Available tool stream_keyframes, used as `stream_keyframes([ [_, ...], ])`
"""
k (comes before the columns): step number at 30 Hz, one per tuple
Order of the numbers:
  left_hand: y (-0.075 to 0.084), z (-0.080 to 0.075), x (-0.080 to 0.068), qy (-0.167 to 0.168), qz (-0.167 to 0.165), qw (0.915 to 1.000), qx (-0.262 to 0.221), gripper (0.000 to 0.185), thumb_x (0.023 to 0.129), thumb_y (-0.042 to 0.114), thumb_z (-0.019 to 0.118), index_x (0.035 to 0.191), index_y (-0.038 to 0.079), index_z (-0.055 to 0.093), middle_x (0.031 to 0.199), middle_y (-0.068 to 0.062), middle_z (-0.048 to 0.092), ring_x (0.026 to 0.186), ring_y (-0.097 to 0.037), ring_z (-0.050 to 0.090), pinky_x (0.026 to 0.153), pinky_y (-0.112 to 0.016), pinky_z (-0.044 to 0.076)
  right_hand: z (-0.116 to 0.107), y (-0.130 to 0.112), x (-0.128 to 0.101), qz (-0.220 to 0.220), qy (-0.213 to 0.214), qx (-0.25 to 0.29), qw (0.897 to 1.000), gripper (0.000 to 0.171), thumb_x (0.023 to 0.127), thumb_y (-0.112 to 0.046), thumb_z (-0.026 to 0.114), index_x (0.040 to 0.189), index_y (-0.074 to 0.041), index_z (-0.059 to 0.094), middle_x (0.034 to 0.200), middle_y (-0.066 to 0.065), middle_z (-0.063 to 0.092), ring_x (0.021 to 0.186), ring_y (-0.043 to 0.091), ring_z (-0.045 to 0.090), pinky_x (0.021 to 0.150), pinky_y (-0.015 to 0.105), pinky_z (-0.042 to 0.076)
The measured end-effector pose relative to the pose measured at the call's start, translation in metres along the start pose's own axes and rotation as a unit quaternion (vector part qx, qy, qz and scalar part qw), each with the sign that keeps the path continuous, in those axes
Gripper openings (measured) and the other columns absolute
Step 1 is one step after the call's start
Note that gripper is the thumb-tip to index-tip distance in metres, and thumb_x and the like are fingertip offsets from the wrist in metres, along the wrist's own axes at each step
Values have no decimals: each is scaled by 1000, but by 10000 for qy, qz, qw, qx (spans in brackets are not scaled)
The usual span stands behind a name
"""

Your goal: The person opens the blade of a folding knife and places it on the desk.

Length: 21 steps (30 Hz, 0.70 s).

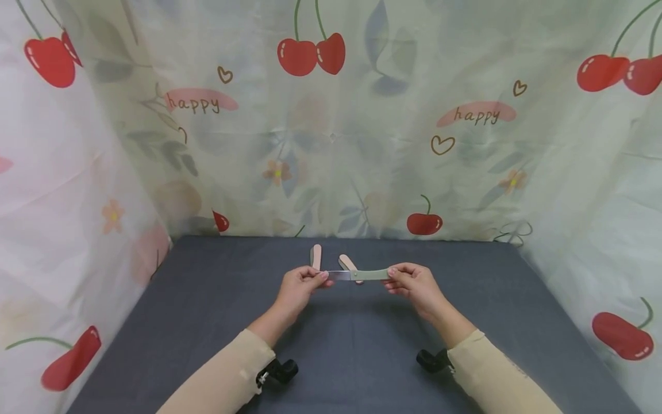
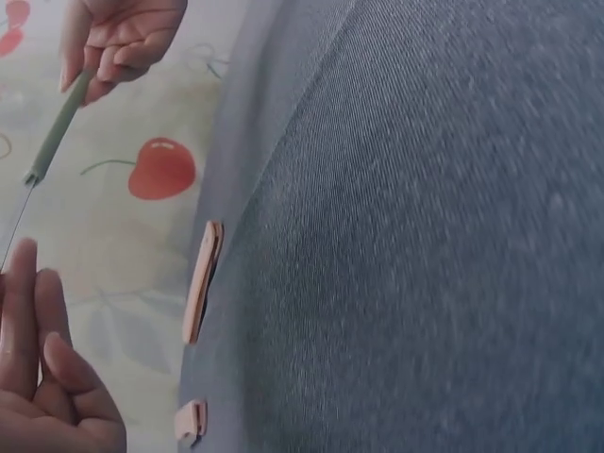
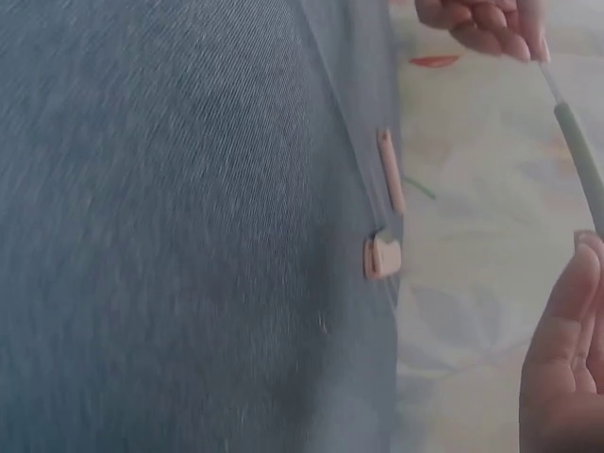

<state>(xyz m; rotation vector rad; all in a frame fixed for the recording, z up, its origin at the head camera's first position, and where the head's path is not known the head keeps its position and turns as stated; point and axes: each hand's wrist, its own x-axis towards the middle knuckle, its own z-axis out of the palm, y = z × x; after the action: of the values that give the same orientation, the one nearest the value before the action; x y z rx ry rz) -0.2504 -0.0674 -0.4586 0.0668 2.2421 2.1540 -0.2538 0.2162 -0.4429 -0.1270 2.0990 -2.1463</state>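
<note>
Stretched level between the hands is a folding knife (image 1: 371,275) with a pale green handle and its metal blade (image 1: 339,276) swung out. My left hand (image 1: 299,287) pinches the blade near its tip between thumb and fingers. At the other side, my right hand (image 1: 420,289) pinches the far end of the handle. In the left wrist view the green handle (image 2: 58,127) runs up to the right hand (image 2: 127,38). Just beyond the held knife, two pink folded knives (image 1: 316,256) (image 1: 347,263) lie on the dark cloth, partly overlapped by it and the left hand.
A dark grey cloth (image 1: 217,310) covers the table. Printed curtains (image 1: 331,172) with cherries and hearts stand along the back and both sides. A black wrist mount (image 1: 281,371) sits under the left sleeve, and another (image 1: 433,361) under the right.
</note>
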Motion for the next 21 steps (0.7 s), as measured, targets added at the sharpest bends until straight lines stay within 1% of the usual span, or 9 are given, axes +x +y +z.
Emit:
stream_keyframes([
  [3, 0, -3, 1, -246, -6, 9996, 167, 17, 94, 18, 72, 87, 3, 69, 84, -9, 76, 88, -11, 71, 69, -29, 38, -5, -1, 0, 17, -143, -376, 9992, 28, 97, -17, 68, 108, 9, 66, 86, 9, 73, 79, 20, 70, 78, 37, 58],
  [6, -1, -6, 1, -562, -2, 9973, 471, 15, 93, 16, 73, 87, 3, 70, 82, -8, 76, 84, -9, 70, 67, -29, 38, -10, -1, -2, 16, -335, -783, 9964, 29, 98, -16, 67, 109, 11, 65, 87, 9, 72, 80, 23, 70, 78, 40, 58],
  [10, 0, -10, 1, -1090, -36, 9907, 812, 15, 93, 16, 73, 86, 2, 71, 80, -7, 76, 80, -10, 69, 66, -30, 38, -18, -2, -5, 7, -626, -1189, 9909, 27, 97, -13, 68, 107, 11, 66, 86, 12, 72, 75, 19, 67, 75, 37, 58],
  [13, -1, -13, 0, -1365, -82, 9850, 1054, 18, 93, 19, 73, 85, 3, 70, 80, -6, 76, 77, -10, 67, 67, -30, 39, -21, -3, -7, 51, -816, -1512, 9851, 26, 96, -15, 69, 107, 10, 68, 86, 17, 71, 73, 20, 66, 74, 36, 57],
  [17, -2, -13, -2, -1536, -110, 9799, 1266, 19, 94, 20, 71, 86, 3, 70, 81, -6, 76, 78, -9, 67, 70, -33, 43, -24, -4, -10, 170, -953, -1710, 9805, 28, 96, -17, 70, 107, 9, 68, 90, 22, 71, 75, 24, 66, 74, 37, 57],
  [21, -6, -11, -2, -1541, -102, 9797, 1277, 18, 96, 20, 69, 88, 3, 69, 81, -6, 76, 81, -10, 69, 72, -35, 45, -27, -2, -10, 228, -954, -1614, 9820, 29, 96, -17, 70, 107, 9, 68, 89, 20, 71, 74, 21, 66, 72, 34, 57],
])
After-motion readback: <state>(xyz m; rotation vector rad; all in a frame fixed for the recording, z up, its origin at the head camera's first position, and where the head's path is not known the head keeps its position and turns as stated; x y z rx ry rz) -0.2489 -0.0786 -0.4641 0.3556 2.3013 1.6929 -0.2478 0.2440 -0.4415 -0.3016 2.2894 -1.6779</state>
